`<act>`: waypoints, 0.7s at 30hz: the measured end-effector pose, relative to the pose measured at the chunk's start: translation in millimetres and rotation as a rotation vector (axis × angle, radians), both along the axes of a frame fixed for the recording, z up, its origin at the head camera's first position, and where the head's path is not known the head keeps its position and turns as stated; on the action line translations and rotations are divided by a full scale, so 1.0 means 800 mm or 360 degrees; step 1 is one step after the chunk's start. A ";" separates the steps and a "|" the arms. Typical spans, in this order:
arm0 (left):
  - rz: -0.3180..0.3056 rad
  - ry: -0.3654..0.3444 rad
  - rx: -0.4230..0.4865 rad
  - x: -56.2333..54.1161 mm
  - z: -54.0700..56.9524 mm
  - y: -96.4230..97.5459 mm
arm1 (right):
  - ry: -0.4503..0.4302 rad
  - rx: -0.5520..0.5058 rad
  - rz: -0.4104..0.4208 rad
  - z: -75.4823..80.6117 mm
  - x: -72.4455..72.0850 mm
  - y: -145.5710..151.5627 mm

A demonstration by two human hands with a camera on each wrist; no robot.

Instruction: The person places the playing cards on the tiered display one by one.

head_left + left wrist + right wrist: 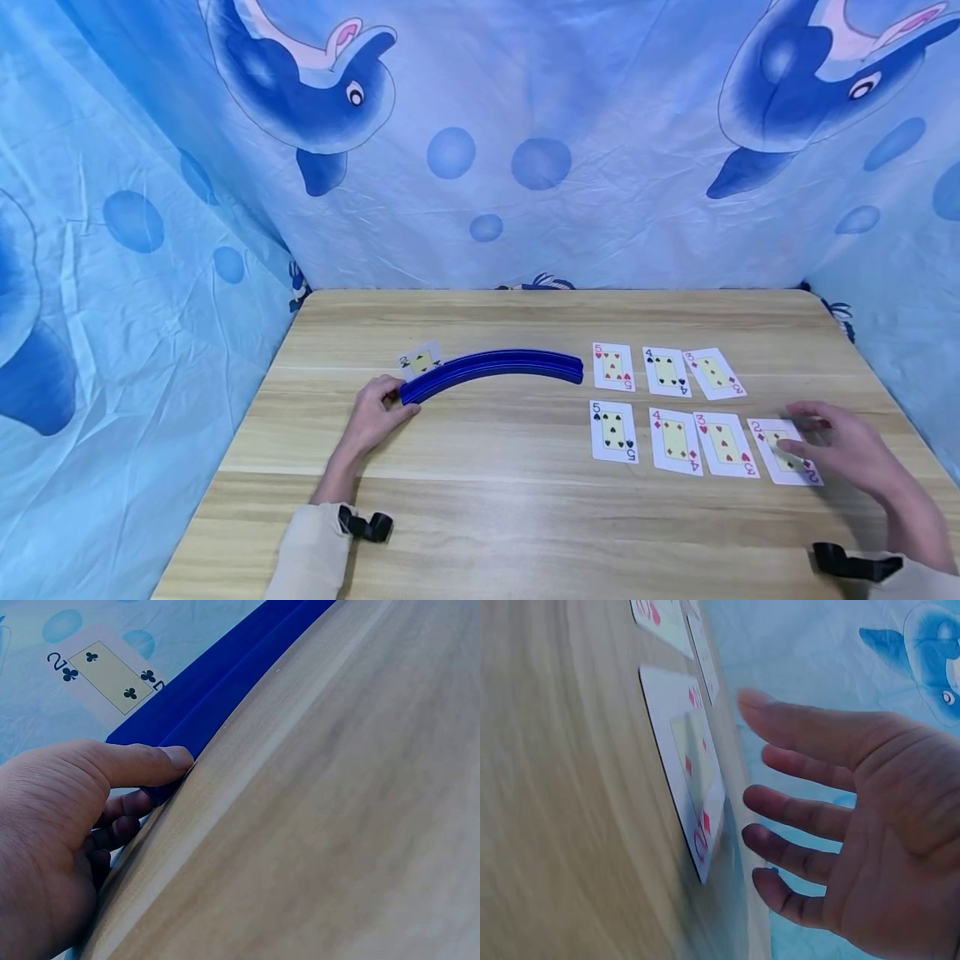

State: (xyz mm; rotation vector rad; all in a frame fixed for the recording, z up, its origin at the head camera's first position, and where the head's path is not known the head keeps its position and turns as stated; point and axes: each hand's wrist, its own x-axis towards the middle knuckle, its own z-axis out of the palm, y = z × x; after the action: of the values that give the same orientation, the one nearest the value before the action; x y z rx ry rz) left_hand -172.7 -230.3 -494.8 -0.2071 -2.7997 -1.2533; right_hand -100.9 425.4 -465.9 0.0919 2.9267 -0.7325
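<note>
My left hand [372, 417] pinches the left end of a curved blue card holder [510, 362] on the wooden table, thumb on its near side. In the left wrist view the thumb [176, 757] presses against the blue strip. A two of clubs [105, 675] stands behind the holder's left end, its lower edge hidden by it. Over at the right, my right hand [851, 442] hovers above a two of diamonds [694, 757], which lies face up. Its fingers are spread and loosely bent, with nothing between them.
Several other playing cards lie face up in two rows, including a three of hearts [726, 446] and, farther back, a three of diamonds [714, 373]. Blue dolphin-print cloth [540, 217] hangs behind the table [487, 517] and along both sides.
</note>
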 end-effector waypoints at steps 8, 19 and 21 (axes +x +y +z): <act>-0.0005 0.0038 -0.0031 -0.001 -0.001 -0.001 | -0.0068 0.0032 0.0114 -0.004 0.003 0.010; -0.0002 -0.0004 -0.0029 -0.001 0.002 -0.001 | -0.0065 0.0120 0.0197 -0.001 0.007 0.004; -0.0006 0.0001 -0.0028 -0.001 0.002 -0.001 | -0.0066 0.0139 0.0194 -0.001 0.008 0.002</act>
State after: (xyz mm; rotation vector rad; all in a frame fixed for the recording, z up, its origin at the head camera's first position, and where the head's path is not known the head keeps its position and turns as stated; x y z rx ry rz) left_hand -173.4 -230.8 -493.4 -0.2139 -2.8121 -1.2292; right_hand -94.3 427.2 -466.8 -0.0624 2.8935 -0.5780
